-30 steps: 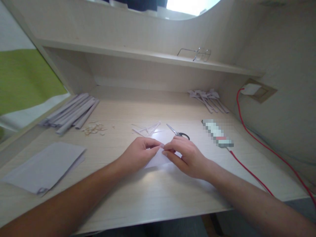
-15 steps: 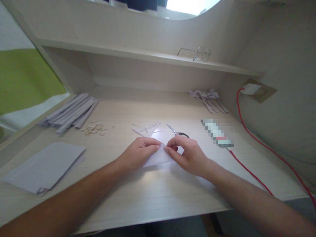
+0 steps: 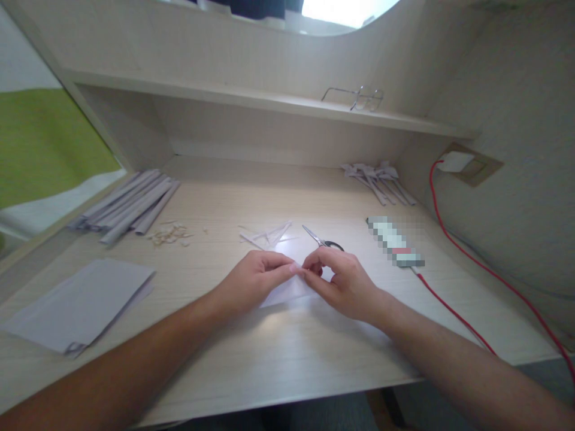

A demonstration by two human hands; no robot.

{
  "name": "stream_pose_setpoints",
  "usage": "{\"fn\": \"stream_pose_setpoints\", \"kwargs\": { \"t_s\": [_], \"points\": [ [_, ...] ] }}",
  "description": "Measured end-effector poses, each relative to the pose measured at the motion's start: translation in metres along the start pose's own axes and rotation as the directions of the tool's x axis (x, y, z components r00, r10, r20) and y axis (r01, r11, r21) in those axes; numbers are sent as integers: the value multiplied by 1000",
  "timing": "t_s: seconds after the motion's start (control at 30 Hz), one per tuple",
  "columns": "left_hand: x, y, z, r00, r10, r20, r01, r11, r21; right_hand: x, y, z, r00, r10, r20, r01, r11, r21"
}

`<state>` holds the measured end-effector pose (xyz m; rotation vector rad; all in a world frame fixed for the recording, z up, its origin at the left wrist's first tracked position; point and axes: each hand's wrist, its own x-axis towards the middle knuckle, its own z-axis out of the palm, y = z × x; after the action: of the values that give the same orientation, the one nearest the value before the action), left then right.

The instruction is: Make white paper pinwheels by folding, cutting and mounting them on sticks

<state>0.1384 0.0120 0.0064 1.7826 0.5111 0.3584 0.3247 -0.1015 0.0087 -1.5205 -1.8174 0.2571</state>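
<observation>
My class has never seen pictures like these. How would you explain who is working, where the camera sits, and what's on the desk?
There is no machine: a person works bare-handed, wearing a camera on the head that looks forward and down. The left hand and right hand hold a white paper at its far edge. Beyond lie paper strips and scissors. Leftward are paper tubes, small pale bits and folded sheets; rightward, a blurred-out flat device and more tubes with flattened ends. Glasses rest on the shelf.

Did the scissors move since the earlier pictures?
No. Judged against the shelf, the scissors lie in the same place, tip still pointing up and left in the picture, just beyond the right hand.
</observation>
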Motion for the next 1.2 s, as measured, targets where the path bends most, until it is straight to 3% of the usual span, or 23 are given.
{"fn": "stream_pose_setpoints", "kwargs": {
  "t_s": [0.2, 0.37, 0.57, 0.73, 0.93, 1.2],
  "points": [
    [-1, 1, 0, 999, 37, -39, -34, 996, 77, 2, -2, -1, 1000, -12, -27, 13, 999, 39],
    [-4, 5, 0, 990, 87, -110, -73, 989, 126, 3, -5, -4, 994, 87, -66, -79, 991, 105],
    [-5, 7, -1, 973, 117, -198, -93, 987, 131, 4, -1, -4, 972, 227, 55, -233, 944, 235],
    [-5, 8, -2, 962, 133, -240, -106, 987, 122, 3, 2, -1, 947, 284, 147, -320, 826, 465],
    [-5, 8, -2, 958, 126, -257, -101, 989, 106, 5, 1, -2, 946, 291, 146, -323, 786, 528],
    [-5, 9, -2, 957, 117, -266, -94, 991, 95, 5, 1, -1, 955, 267, 125, -293, 811, 505]
  ]
}}
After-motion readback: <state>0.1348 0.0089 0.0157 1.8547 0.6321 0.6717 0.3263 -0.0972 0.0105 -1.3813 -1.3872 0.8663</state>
